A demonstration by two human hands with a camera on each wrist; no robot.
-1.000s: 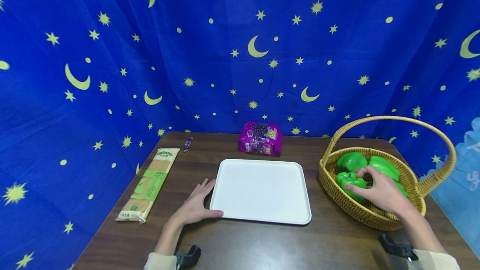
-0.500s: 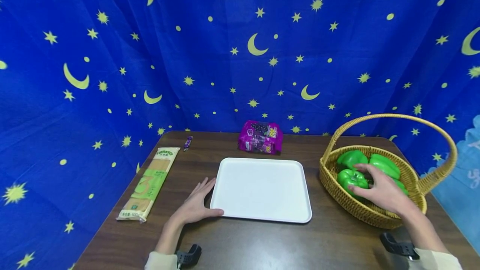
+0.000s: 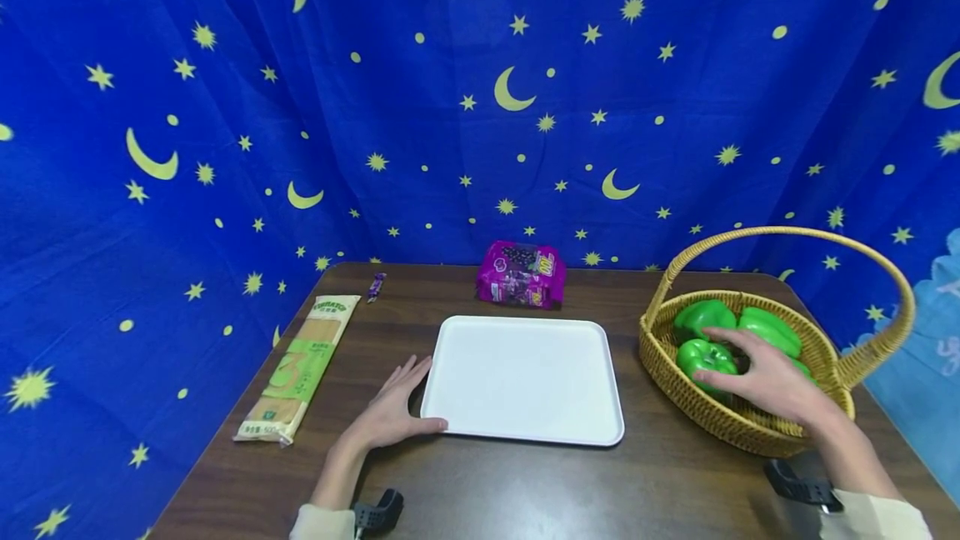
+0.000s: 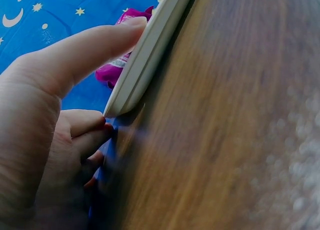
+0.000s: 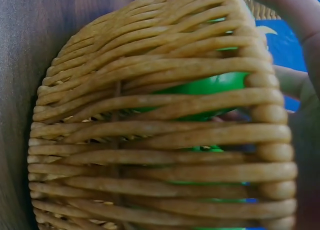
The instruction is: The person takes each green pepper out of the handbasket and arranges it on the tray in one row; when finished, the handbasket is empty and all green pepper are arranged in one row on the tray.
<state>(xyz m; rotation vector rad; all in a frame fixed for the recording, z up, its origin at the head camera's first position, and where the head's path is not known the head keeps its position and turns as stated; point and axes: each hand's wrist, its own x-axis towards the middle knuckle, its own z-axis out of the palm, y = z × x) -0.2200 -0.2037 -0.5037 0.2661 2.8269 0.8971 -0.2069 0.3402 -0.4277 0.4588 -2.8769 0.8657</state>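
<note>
My left hand (image 3: 390,413) lies beside the white tray (image 3: 522,382), its thumb at the near left corner and its fingers spread along the left side. In the left wrist view the thumb tip touches the tray rim (image 4: 145,60). Over the wicker basket (image 3: 678,402) at the right, my right hand (image 3: 772,382) spreads its thumb and forefinger around a green bell pepper (image 3: 702,357). The forefinger stands just above the pepper, while the thumb overlaps its near side. In the right wrist view the basket's woven wall (image 5: 165,140) hides most of the peppers and fingers.
More green peppers (image 3: 768,330) lie in the basket under its tall arched handle (image 3: 780,232). A purple snack bag (image 3: 520,275) stands behind the tray. On the left lie a pack of noodles (image 3: 300,369) and a small purple-wrapped candy (image 3: 376,287). A blue curtain (image 3: 450,107) hangs behind the table.
My right forefinger has lifted off the pepper's top and the grip has widened. The pepper sits slightly farther right in the basket. My left hand and the tray have stayed put.
</note>
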